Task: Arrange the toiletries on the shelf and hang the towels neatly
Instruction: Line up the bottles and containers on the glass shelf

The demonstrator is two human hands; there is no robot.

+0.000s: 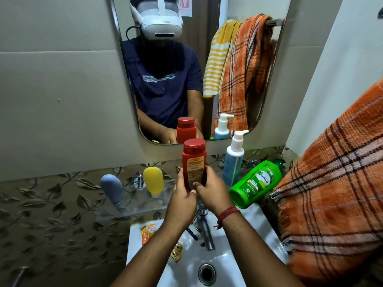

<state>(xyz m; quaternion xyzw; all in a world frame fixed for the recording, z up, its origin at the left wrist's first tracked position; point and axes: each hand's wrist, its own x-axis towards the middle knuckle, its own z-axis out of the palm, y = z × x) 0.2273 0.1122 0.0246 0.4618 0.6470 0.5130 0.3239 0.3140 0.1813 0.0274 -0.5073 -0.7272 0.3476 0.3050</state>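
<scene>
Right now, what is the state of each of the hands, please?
Left hand: holding the red bottle.
Right hand: holding the same red bottle.

This is a home bathroom, seen at the washbasin: a white ceramic sink (228, 259) with a drain and a chrome tap (204, 228) sits below a rounded wall mirror (145, 79), and a clear glass shelf (132, 204) carries toiletry bottles. The walls are tiled (plain beige above, a leaf-patterned band lower down), and an orange checked towel (335, 193) hangs at the right, with more towels reflected on a rail
</scene>
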